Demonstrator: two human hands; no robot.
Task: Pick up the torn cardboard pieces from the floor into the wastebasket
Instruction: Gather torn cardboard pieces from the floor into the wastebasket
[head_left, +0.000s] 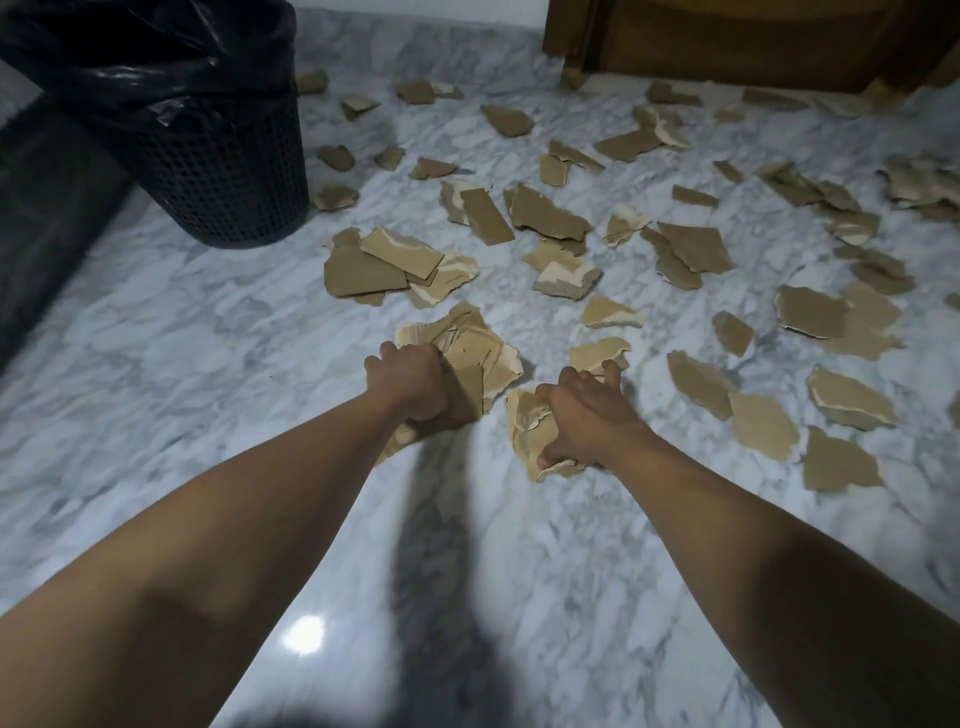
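Wastebasket (228, 171) stands far left; cardboard pieces (550, 213) scattered right across floor (208, 364).

Both bare forearms are reaching forward and down from the lower corners of the view, drawing closer together toward the wrists. The left hand (415, 384) is curling into a fist with its knuckles facing up, gripping a bundle of cardboard pieces (475, 358). The right hand (584, 410) is lying palm down (fingers bent and a little spread), closing over another clump of cardboard scraps (530, 431). The two hands are hovering near each other without touching.
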